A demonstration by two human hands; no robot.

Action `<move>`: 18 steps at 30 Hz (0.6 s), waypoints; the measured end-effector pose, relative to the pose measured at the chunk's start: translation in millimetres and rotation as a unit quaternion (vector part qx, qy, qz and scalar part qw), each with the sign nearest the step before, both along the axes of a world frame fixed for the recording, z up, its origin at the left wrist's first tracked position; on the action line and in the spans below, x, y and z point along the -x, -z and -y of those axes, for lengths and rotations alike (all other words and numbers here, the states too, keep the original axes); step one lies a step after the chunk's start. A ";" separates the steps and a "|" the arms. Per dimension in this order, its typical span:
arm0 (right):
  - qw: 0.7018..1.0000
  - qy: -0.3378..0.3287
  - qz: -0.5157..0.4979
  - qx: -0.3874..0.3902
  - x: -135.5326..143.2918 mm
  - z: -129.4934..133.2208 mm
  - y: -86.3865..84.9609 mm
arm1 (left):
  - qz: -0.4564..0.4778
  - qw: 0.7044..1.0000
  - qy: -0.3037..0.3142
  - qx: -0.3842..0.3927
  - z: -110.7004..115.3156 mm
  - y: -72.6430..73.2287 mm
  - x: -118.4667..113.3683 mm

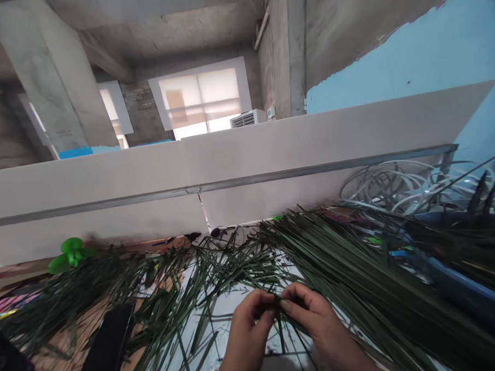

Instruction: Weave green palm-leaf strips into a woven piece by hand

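Green leaf strip (280, 322), lower centre of the frame: we're pinching it with left hand (250, 322) and right hand (309, 312), seemingly working it; continuing is calling for steady grip.

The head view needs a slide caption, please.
Left hand and right hand pinching a dark strip beside long green leaves.

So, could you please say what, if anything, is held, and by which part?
Left hand and right hand apparently pinch a green strip; which part is unclear.
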State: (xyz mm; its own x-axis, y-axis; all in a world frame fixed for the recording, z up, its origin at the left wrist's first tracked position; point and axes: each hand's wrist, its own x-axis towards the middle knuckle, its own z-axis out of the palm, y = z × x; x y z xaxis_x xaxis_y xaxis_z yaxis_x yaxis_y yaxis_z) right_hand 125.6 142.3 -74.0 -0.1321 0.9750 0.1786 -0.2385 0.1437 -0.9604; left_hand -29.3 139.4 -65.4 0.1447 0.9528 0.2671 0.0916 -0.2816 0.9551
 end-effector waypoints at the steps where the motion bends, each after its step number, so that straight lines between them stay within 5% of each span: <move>1: 1.000 -0.003 -0.006 0.002 0.0 -0.4 -2.0 | -0.008 1.000 -0.004 -0.008 1.0 -1.7 0.1; 18: 0.996 0.047 0.068 -0.034 -1.8 -2.9 7.8 | 0.067 0.995 -0.018 0.071 -2.9 7.7 -1.8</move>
State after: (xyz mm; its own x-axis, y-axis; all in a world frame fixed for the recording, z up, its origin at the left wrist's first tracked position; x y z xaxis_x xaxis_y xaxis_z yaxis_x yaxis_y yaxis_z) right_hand 127.3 145.2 -81.7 -0.0679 0.9704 0.2317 -0.0898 0.2253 -0.9701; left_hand -27.5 142.3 -73.1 0.0816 0.9863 0.1434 -0.0311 -0.1413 0.9895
